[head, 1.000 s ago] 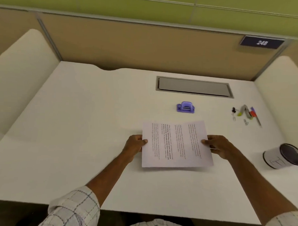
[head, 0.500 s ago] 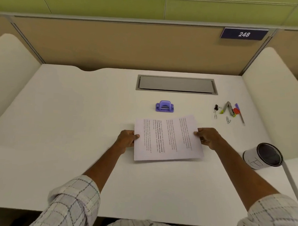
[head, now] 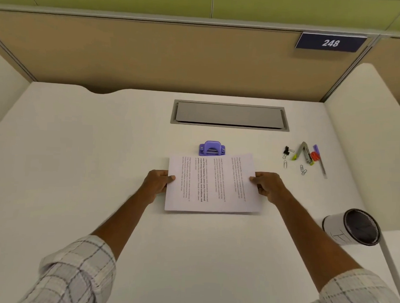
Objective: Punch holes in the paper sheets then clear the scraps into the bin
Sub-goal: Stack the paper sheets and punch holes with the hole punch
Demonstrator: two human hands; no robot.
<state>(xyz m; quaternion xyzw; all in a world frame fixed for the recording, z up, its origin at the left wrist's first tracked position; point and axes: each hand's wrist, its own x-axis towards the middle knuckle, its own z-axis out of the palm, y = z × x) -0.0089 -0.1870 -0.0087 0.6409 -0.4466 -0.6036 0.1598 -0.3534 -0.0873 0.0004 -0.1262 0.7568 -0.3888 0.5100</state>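
Note:
A stack of printed paper sheets (head: 212,183) lies sideways at the middle of the white desk (head: 81,158). My left hand (head: 157,181) grips its left edge and my right hand (head: 267,185) grips its right edge. The far edge of the sheets reaches the mouth of a small purple hole punch (head: 212,147), which stands just behind them. A small white bin (head: 350,227) with a dark inside lies tilted at the right, near the desk's edge. No scraps are visible.
Binder clips, paper clips, a stapler and pens (head: 305,158) lie at the right rear. A grey cable hatch (head: 229,115) is set into the desk behind the punch. Tan partition walls and white side panels (head: 363,134) enclose the desk.
Both hands have pushed the sheets away from me, so the far edge now meets the hole punch. The camera has also shifted, moving everything in the view.

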